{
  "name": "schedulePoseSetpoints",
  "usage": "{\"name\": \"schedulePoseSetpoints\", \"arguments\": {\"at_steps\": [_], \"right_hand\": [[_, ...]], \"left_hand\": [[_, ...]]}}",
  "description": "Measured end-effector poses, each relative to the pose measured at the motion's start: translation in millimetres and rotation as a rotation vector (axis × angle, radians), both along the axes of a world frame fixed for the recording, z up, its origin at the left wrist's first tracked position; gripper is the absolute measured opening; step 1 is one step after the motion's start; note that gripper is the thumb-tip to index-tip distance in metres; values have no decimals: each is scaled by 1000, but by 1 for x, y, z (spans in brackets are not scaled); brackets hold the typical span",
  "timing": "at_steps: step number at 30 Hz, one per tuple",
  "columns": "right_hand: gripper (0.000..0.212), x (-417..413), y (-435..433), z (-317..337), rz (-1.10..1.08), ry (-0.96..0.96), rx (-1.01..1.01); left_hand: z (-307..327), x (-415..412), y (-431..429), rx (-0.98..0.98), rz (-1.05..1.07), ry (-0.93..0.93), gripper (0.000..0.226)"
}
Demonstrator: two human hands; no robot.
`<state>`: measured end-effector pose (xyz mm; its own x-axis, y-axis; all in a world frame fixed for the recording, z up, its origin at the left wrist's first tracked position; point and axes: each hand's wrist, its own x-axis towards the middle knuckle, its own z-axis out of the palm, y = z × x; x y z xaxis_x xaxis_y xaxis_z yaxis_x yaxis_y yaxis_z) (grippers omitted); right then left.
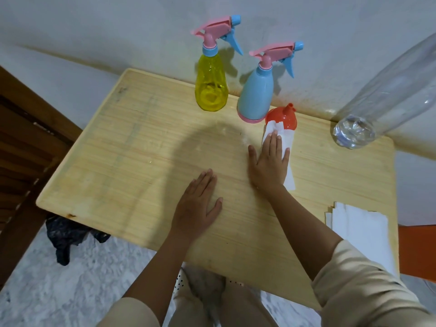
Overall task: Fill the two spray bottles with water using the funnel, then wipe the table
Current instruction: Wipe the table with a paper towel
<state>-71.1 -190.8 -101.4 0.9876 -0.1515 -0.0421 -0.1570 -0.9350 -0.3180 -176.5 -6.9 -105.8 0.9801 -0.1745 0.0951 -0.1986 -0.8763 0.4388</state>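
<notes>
Table [122, 161] left half bare (edge-to-edge)

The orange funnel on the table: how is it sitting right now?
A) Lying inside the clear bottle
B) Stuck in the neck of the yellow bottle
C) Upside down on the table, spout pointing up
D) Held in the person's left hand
C. The orange funnel rests wide end down on the table beside the blue spray bottle, spout up, with the paper towel under the right hand reaching it.
</notes>
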Motion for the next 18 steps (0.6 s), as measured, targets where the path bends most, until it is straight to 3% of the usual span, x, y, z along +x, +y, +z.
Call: {"name": "schedulePoseSetpoints", "arguments": {"at_steps": [13,18], "right_hand": [[70,-1,48,3,-24,70,-28],[70,0,98,2,-70,44,7]], "left_hand": [[5,3,28,49,-133,51,60],[1,1,94,47,-10,47,68]]}}
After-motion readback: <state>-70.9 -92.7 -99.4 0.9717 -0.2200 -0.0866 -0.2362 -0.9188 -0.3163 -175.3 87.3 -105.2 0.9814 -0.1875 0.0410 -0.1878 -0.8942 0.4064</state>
